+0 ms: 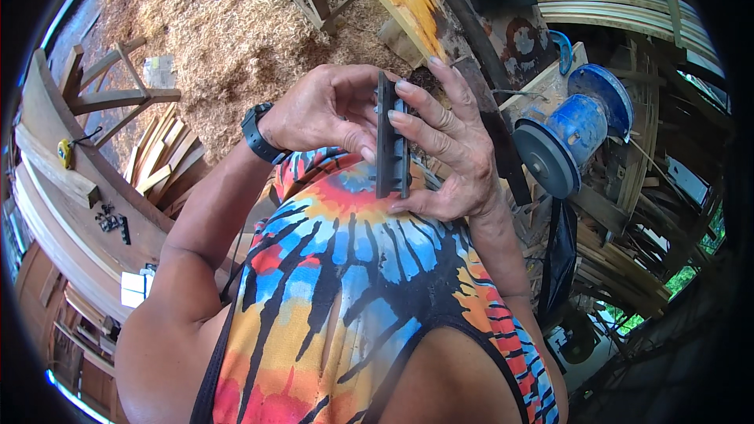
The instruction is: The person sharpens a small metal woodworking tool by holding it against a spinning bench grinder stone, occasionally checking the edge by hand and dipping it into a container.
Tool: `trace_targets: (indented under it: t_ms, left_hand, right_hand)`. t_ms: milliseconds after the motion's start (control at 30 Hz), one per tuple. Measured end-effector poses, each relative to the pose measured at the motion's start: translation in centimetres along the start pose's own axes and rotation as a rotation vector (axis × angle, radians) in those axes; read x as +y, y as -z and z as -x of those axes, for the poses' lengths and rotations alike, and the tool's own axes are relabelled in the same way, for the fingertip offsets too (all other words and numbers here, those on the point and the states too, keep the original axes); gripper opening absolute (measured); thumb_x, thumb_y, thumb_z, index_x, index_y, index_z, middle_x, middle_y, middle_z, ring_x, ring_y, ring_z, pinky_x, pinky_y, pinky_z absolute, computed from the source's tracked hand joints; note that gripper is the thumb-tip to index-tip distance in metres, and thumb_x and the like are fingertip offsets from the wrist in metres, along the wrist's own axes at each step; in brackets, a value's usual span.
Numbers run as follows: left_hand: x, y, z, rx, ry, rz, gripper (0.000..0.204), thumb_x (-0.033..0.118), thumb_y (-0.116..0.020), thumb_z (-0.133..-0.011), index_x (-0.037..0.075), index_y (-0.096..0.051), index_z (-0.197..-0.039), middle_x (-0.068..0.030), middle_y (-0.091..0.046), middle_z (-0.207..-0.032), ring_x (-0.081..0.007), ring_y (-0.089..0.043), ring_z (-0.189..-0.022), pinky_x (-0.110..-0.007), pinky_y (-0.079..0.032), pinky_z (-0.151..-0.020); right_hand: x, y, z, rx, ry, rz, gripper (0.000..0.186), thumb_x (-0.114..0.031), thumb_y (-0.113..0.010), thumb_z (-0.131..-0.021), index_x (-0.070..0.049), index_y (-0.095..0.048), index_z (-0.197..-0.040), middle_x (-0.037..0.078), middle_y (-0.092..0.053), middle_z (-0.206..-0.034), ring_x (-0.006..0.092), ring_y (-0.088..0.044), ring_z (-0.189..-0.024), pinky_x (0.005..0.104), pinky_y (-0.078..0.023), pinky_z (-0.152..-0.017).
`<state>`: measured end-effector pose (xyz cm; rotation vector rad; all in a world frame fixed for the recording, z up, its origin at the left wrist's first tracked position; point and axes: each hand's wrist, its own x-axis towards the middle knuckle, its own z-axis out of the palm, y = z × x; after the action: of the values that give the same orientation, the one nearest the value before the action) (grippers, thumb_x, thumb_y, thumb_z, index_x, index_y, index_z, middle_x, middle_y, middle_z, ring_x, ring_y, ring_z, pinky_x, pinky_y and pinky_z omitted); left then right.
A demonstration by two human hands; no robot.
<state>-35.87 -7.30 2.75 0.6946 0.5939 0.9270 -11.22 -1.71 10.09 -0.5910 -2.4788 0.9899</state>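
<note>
In front of my chest I hold a dark, narrow piece made of two long parallel bars (386, 145), stood nearly upright with its edge toward me. My left hand (334, 110) grips its left side, the thumb lying along the face and the other fingers partly hidden behind it. From the other side my right hand (459, 149) closes on it, with two fingertips near the upper part and the thumb at the lower end. The right index finger points up, off the piece. What kind of part this is, I cannot tell.
A blue bench grinder (577, 129) stands close on my right. On the curved board (137, 196) at left lie a yellow tape measure (64, 153) and several small dark parts (114, 224). Wood shavings (220, 47) cover the ground ahead, beside a wooden trestle (118, 100).
</note>
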Motion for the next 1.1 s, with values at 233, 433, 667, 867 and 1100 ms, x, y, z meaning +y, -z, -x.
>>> trace_targets:
  t_ms: [233,433,667,867,1100]
  left_hand:
    - [-0.3,-0.2,0.0,-0.052,-0.1,-0.03,0.082,0.017,-0.097,-0.077,-0.005,-0.055,-0.143,-0.0122,-0.074,-0.116,-0.0181,-0.074,-0.106,-0.034,-0.062,-0.093]
    - [-0.2,-0.3,-0.2,-0.045,-0.092,-0.051,0.084,0.018,-0.097,-0.076,-0.005,-0.054,-0.145,-0.0111,-0.074,-0.116,-0.0172,-0.074,-0.105,-0.033,-0.061,-0.093]
    - [-0.5,-0.5,-1.0,-0.035,-0.097,-0.027,0.084,0.019,-0.098,-0.076,-0.005,-0.054,-0.144,-0.0111,-0.074,-0.117,-0.0161,-0.073,-0.105,-0.032,-0.061,-0.093]
    - [0.5,-1.2,-1.9,-0.083,-0.057,-0.028,0.078,0.021,-0.098,-0.076,-0.006,-0.058,-0.137,-0.012,-0.074,-0.117,-0.0143,-0.072,-0.104,-0.031,-0.061,-0.093]
    - [0.2,-0.6,-2.2,-0.15,-0.022,-0.07,0.069,0.021,-0.098,-0.075,-0.005,-0.06,-0.127,-0.0119,-0.075,-0.113,-0.0134,-0.072,-0.103,-0.03,-0.061,-0.091]
  right_hand:
    - [-0.2,0.2,0.2,-0.006,-0.006,0.033,0.085,-0.063,-0.09,-0.068,-0.019,-0.072,-0.139,0.009,-0.061,-0.154,0.0431,-0.038,-0.154,0.0558,-0.021,-0.129]
    - [-0.1,0.4,0.2,0.013,-0.004,0.025,0.085,-0.064,-0.09,-0.067,-0.019,-0.072,-0.138,0.011,-0.061,-0.153,0.0443,-0.039,-0.153,0.0567,-0.023,-0.128]
    - [0.4,1.0,0.5,0.032,-0.001,0.041,0.092,-0.066,-0.09,-0.067,-0.016,-0.069,-0.141,0.015,-0.056,-0.157,0.0459,-0.039,-0.152,0.0593,-0.025,-0.126]
    - [0.5,1.3,0.7,0.018,-0.059,0.025,0.119,-0.07,-0.09,-0.062,-0.008,-0.051,-0.156,0.02,-0.044,-0.164,0.0506,-0.034,-0.153,0.062,-0.026,-0.125]
    - [0.2,1.3,0.8,-0.069,-0.121,0.027,0.129,-0.072,-0.09,-0.06,-0.006,-0.043,-0.16,0.023,-0.036,-0.167,0.0539,-0.028,-0.154,0.0636,-0.026,-0.125]
